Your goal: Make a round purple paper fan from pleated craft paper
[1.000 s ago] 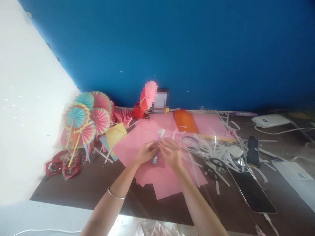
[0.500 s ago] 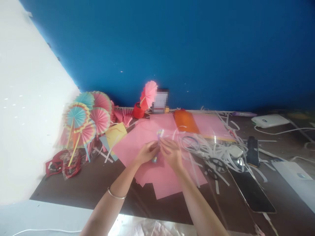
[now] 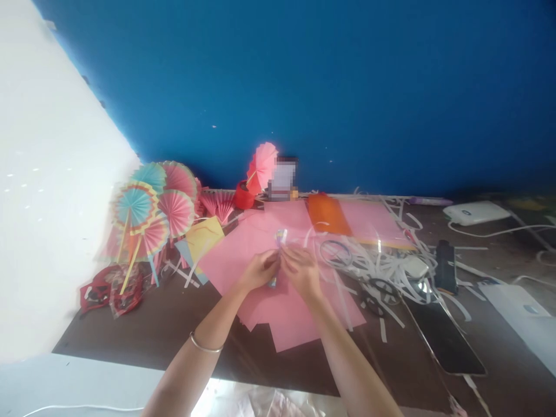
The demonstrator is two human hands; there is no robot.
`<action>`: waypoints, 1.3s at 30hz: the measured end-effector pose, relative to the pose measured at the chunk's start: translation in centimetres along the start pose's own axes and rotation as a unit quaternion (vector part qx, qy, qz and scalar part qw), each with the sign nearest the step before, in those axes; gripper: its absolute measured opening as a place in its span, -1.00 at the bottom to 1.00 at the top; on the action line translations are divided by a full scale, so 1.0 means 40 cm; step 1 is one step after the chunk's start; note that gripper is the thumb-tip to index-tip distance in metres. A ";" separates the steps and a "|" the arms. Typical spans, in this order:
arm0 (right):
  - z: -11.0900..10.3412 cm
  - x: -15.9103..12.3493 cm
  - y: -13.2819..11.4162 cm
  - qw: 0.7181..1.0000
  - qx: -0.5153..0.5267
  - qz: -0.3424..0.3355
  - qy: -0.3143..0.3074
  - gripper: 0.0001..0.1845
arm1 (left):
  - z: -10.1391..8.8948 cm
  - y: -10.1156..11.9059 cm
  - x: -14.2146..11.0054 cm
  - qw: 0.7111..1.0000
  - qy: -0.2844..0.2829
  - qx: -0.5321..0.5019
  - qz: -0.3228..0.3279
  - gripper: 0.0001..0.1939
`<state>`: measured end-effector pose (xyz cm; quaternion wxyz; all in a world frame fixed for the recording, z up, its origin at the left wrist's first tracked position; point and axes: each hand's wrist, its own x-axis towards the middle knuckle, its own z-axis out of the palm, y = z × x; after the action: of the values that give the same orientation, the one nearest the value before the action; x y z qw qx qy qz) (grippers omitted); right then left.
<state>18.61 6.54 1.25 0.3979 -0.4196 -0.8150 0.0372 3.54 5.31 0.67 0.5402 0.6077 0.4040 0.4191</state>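
Observation:
Both hands meet over the pink paper sheets in the middle of the table. Between them is a slim piece in white, yellow and blue, its kind unclear; its upper end sticks up past the fingertips and its lower end peeks out below. My left hand, with a bangle on the wrist, is closed on its left side. Pressed together, the fingers of my right hand pinch it from the right. The fingers hide its middle.
Pleated paper fans stand at left, near red-framed glasses. A red tape roll sits behind the sheets. To the right lie tangled white paper strips, black-handled scissors, a phone and a white cabled device.
The upper end of the held piece has shifted slightly to the left and shows a wider face. Both hands stay almost in place, with only small finger movement.

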 end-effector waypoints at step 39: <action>0.036 -0.006 -0.013 0.961 0.220 0.165 0.030 -0.83 | -0.002 0.010 0.005 0.992 0.001 -0.124 -0.026 -0.54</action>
<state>17.37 6.43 0.36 0.4932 -0.4517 -0.6934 0.2679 3.55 5.49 1.08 0.6218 0.5251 0.3646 0.4524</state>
